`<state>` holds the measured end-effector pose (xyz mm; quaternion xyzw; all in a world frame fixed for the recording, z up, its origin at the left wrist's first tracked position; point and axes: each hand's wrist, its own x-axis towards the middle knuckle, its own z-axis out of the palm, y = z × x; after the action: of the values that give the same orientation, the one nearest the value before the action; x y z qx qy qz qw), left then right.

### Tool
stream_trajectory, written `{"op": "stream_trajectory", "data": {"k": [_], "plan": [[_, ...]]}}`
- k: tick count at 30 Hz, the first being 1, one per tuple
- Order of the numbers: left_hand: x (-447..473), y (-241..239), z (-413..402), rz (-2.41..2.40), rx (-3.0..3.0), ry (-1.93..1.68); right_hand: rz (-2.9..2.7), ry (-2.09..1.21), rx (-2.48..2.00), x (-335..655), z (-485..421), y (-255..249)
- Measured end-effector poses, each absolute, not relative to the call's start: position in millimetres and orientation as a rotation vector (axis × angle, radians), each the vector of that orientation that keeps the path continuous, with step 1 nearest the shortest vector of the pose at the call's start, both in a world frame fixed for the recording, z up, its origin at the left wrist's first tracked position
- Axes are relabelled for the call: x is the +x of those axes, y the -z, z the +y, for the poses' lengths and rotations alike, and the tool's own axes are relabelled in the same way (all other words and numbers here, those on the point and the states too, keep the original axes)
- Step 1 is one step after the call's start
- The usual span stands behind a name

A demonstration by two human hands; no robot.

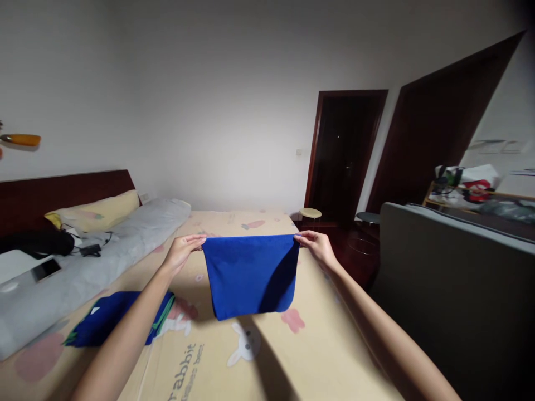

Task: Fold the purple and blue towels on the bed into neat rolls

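A folded blue cloth (249, 275) is held up in the air above the bed (309, 345), stretched flat between the two hands. Its upper left corner is pinched in the grip of the left hand (183, 249), and its upper right corner is pinched in the grip of the right hand (316, 244); both grips are clenched on the fabric. The cloth hangs down from the top edge, with its lower corners rounded and clear of the sheet, and a shadow is cast beneath it.

The bed is covered by a beige sheet printed with rabbits, carrots and lettering. A second blue garment with green trim (109, 318) is seen lying on the sheet under the left forearm. A long grey bolster (96, 262) is laid along the bed's left side, with a yellow pillow (97, 211) behind it against the dark headboard (50, 192). A phone (45, 269) is seen at the far left.
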<state>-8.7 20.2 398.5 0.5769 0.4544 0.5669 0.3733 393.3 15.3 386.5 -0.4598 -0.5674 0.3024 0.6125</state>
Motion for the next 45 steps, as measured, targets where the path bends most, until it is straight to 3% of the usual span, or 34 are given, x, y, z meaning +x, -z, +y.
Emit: {"op": "stream_trajectory", "data": {"k": [25,33,40,45], "plan": [[-15.8,-394.8,65.8,1.448,1.941,-1.244,-1.581,-0.381,-1.274,417.0,42.9,-377.8],[-2.6,-369.3,112.5,1.554,2.086,-1.198,-1.599,-0.354,-1.368,400.2,89.9,-349.5],[3.9,-359.1,127.6,1.625,2.246,-1.407,-1.538,-0.263,-1.314,396.7,113.6,-339.7],[-6.8,-309.0,87.6,1.590,2.400,-1.255,-1.644,-0.207,-1.321,412.5,73.6,-285.0]]}}
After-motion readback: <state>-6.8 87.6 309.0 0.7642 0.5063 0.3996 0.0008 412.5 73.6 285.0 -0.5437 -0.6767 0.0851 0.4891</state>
